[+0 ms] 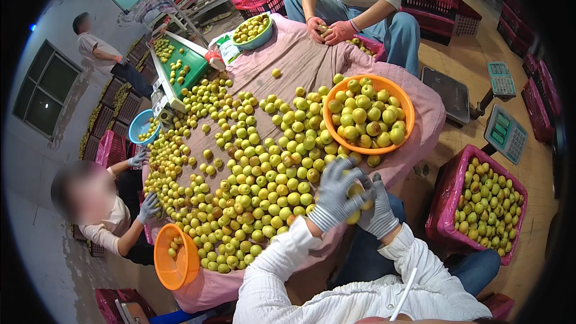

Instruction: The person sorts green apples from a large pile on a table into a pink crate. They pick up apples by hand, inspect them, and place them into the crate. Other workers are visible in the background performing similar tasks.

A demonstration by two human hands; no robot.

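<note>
Both of my hands wear grey striped gloves and meet just off the near right edge of the cloth-covered table (288, 49). My left hand (335, 195) curls its fingers over a few yellow-green fruits (354, 190), which look like jujubes. From the other side my right hand (379, 211) cups the same fruits; its palm is partly hidden. A large spread of loose fruits (265, 189) covers the table to the left of my hands. Just beyond them stands an orange plastic colander (407, 132), heaped with fruits.
At my right is a pink-lined crate (443, 207) of fruits, near platform scales (445, 94). Another orange basket (180, 270) sits at the table's left corner. A co-worker's gloved hands (330, 31) hold fruit opposite; another person's hand (149, 207) is at left, near a green sorting conveyor (191, 65).
</note>
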